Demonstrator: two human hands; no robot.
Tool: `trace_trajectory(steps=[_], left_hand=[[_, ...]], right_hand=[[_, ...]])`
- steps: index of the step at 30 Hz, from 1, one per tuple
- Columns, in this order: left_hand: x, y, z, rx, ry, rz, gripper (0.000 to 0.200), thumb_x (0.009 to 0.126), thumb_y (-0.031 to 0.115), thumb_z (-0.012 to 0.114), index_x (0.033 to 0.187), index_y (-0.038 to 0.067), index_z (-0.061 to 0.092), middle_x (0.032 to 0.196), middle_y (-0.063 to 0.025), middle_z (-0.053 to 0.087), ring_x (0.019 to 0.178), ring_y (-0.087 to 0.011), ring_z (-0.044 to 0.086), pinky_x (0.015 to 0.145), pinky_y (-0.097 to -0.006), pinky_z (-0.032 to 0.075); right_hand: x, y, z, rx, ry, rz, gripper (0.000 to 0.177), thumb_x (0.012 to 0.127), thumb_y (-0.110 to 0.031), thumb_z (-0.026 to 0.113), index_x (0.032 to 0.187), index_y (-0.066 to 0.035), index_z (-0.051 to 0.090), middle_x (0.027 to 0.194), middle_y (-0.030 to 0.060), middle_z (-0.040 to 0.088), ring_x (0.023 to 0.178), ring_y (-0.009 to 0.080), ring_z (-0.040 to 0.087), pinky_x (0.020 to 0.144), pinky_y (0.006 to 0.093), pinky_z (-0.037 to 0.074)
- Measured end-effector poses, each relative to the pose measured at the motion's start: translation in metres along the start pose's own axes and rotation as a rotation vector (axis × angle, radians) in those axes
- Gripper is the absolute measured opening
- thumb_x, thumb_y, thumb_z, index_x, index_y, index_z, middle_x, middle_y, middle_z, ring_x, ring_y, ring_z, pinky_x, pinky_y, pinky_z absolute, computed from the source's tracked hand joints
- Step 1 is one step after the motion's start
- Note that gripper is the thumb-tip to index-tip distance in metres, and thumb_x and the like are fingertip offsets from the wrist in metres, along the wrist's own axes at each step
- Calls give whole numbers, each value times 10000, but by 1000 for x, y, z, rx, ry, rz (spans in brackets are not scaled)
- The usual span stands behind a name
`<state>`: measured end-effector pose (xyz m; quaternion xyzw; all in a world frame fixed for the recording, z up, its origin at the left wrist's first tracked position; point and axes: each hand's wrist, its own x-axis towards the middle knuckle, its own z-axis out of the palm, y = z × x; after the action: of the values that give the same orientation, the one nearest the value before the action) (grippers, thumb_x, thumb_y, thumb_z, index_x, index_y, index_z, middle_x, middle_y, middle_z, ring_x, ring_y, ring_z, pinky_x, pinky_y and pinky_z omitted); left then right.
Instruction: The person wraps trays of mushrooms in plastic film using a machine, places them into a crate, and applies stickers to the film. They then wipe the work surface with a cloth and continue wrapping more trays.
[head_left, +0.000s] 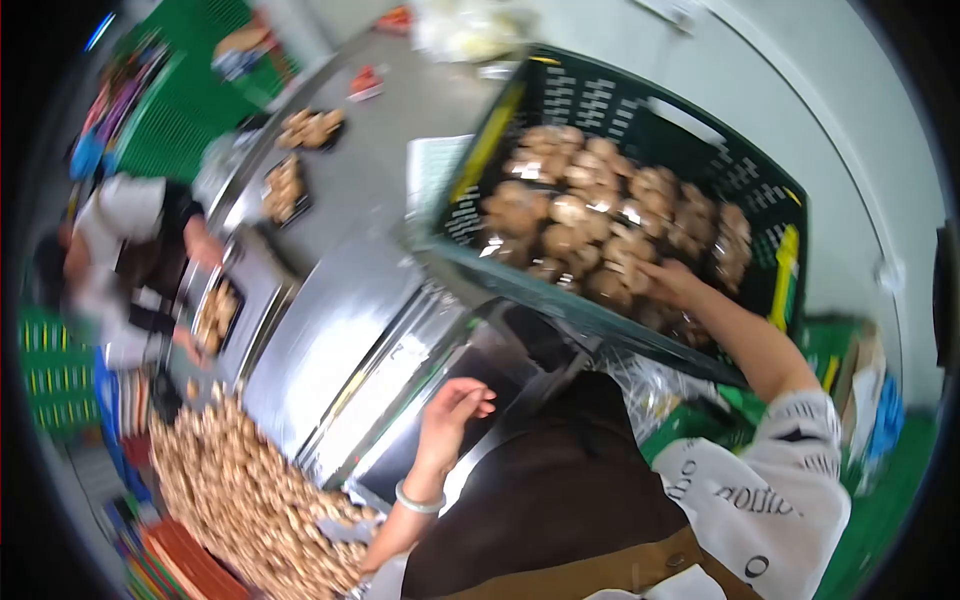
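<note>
My right hand point(672, 285) reaches into a dark green crate point(600, 325) and touches one of the wrapped packs of brown mushrooms point(590, 215) inside; its fingertips are partly lost against the packs. My left hand point(458, 408), with a pale bangle at the wrist, hovers over the steel wrapping machine point(350, 320). Its fingers are curled together, and nothing shows in them. The crate is tilted in the view, with several shiny film-covered packs in it.
A large heap of loose mushrooms point(240, 490) lies at lower left. Across the steel table point(365, 190), a co-worker point(130, 240) handles a mushroom tray point(217, 315). Two more trays point(285, 188) point(310, 128) sit farther back. Plastic film point(650, 390) lies beneath the crate.
</note>
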<state>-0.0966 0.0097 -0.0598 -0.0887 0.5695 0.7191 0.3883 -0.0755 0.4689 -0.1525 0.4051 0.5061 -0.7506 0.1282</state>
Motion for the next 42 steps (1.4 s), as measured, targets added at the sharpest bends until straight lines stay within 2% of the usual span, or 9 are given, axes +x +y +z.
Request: trace_trajectory(steps=[3,7,10,13,15,20,30,37,42], left_hand=[[-18,6,-28,61,-92,48,173,943,103,574,1094,18,578,1034,-64,628,925,-139,608,850,-283,485],[-57,37,-114,137,-140,137,230,916,95,610,1126,8,583,1102,-42,613,963,-149,606,891,-299,476],[-86,63,-183,17,424,268,244,915,205,601,1074,20,607,962,-54,639,902,-163,620,873,-293,468],[-89,68,-274,-143,893,537,192,929,178,583,1029,18,616,886,-40,619,715,-85,533,708,-229,446],[-91,77,-316,-138,974,570,192,955,177,551,1058,30,620,893,-29,632,730,-76,548,679,-218,448],[-72,84,-399,-55,980,484,307,972,232,538,1171,3,583,1012,-33,629,812,-88,558,729,-225,461],[31,138,-562,100,985,463,527,965,404,510,1269,-26,521,1157,-100,602,1040,-166,561,918,-296,433],[80,131,-570,163,1084,432,562,953,386,525,1325,-31,463,1233,-143,561,1127,-209,507,986,-305,361],[7,153,-450,135,995,447,672,939,401,543,1393,-65,372,1367,-217,476,1254,-262,469,1026,-336,364]], right_hand=[[-39,-54,-11,-618,97,71,370,831,-323,729,942,22,652,820,117,678,672,214,665,591,335,567],[-91,-98,12,-1744,597,-805,262,852,-178,684,1032,3,624,850,75,678,772,164,657,703,281,501],[-134,-122,133,-1121,290,-647,178,882,-91,627,1025,14,620,822,77,665,759,147,648,687,266,492],[-156,-103,261,-1100,23,-995,132,863,-43,622,986,3,637,837,89,675,764,153,651,682,276,497],[-151,-84,335,-1252,-253,-1283,120,833,-73,649,935,-12,661,866,130,671,775,271,659,705,333,506],[-74,-29,499,-1187,-814,-996,211,876,-189,634,1004,-22,621,958,141,662,848,278,657,760,344,514],[115,50,771,-969,-753,-726,698,844,-357,670,1365,15,394,1347,236,483,1198,323,525,979,387,430],[143,73,809,-936,-728,-850,690,795,-245,670,1379,-18,382,1346,218,461,1246,359,461,1044,394,372],[68,31,729,-932,-758,-883,643,811,-235,688,1367,-76,408,1305,145,481,1010,250,548,888,342,458]])
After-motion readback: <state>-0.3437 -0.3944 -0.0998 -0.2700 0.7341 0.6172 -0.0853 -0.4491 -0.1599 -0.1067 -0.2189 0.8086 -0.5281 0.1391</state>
